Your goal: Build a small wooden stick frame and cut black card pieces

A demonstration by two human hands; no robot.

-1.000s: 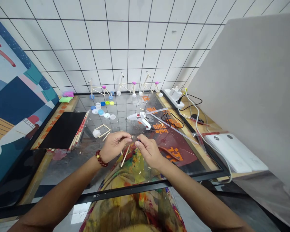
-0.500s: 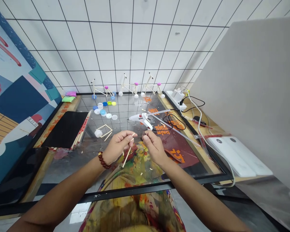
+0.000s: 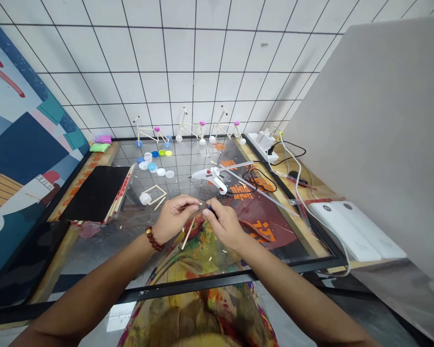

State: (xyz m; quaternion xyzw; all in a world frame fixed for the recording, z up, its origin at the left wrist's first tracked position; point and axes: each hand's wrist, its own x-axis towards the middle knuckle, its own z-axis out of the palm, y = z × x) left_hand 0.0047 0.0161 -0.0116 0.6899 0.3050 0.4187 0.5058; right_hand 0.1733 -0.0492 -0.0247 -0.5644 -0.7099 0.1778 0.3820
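Thin wooden sticks [image 3: 188,233] are pinched in my left hand [image 3: 174,215], one hanging down below the fingers. My right hand [image 3: 224,222] is closed around a small dark tool [image 3: 210,208], whose tip meets the stick end at my left fingertips. What kind of tool it is cannot be made out. Just behind my hands a white glue gun [image 3: 210,176] lies on its side. To the left, a small frame of sticks [image 3: 159,188] rests by a white cap [image 3: 145,198], with a loose stick [image 3: 159,203] beside it.
Three small stick bicycles [image 3: 220,127] stand along the back wall. Coloured bottle caps [image 3: 152,166] lie in front of them. A black sheet [image 3: 96,193] is at left. On the right are a power strip [image 3: 264,147], cables and white boxes [image 3: 354,231].
My right hand has moved left to my left hand, and the dark tool now shows at the stick. The camera view has shifted slightly.
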